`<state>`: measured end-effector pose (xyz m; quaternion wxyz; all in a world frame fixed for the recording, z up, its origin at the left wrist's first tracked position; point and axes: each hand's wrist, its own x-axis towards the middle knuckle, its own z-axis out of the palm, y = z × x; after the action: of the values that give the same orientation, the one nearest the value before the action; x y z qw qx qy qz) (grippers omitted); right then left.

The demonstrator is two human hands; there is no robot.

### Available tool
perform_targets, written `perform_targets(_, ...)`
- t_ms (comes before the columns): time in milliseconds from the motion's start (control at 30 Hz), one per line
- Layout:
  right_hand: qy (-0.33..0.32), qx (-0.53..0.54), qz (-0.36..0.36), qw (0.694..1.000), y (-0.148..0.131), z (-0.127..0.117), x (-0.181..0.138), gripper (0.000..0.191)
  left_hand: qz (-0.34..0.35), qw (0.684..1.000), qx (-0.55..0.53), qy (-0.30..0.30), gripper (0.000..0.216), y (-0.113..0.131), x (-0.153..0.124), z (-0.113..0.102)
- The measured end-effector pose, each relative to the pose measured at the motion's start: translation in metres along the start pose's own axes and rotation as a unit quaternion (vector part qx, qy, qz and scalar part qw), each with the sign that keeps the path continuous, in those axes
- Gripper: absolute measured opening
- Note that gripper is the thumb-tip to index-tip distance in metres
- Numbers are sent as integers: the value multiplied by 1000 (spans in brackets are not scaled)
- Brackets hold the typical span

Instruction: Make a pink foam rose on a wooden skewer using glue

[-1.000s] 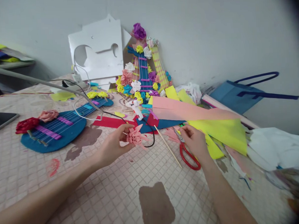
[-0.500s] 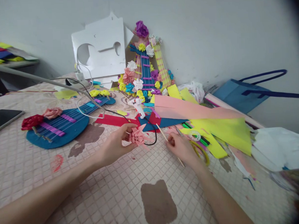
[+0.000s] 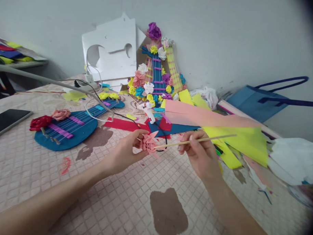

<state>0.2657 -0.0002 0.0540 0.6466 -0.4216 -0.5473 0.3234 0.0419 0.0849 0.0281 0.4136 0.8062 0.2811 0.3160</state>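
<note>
A pink paper flower [image 3: 148, 143] with pointed petals is pinched between the thumb and fingers of my left hand [image 3: 125, 149]. My right hand [image 3: 202, 152] grips a thin wooden stick [image 3: 221, 137], held nearly level above the table. Its left tip reaches the flower's right side; whether it touches the petals I cannot tell. Just behind the flower lie red paper strips [image 3: 122, 125] and a dark blue piece [image 3: 184, 129]. A white glue gun [image 3: 149, 112] rests on them, its black cord looping down behind the flower.
A blue paper guitar [image 3: 67, 134] with roses lies left, near a phone [image 3: 11, 121]. Decorated guitars [image 3: 159, 76] and a white cut-out board [image 3: 113, 64] lean at the wall. Pink paper [image 3: 205, 115], yellow sheets [image 3: 244, 142] and a blue bag [image 3: 258, 102] fill the right. A cable crosses the left.
My right hand has picked the stick up from the table and turned it level, its tip now at the flower. My left hand still holds the flower; the view has shifted slightly.
</note>
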Motion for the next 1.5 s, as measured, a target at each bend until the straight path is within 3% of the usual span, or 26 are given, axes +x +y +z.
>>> perform_targets(167,-35,-85,-91,992,-5,22,-16,8,11,1000,17,16,45,5,1,-1)
perform_targets(367,-59,-179,-132,973,-3,23,-22,14,22,999,31,28,44,4,0,0)
perform_targets(1100,-45,-133,-95,985,-1,29,-21,13,38,997,61,39,39,6,0,0)
perform_targets(1333,-19,-116,-50,992,-1,30,-20,10,33,997,56,33,41,6,-1,1)
perform_targets(1500,1,-44,0,999,12,27,-19,11,38,997,64,29,38,10,0,0)
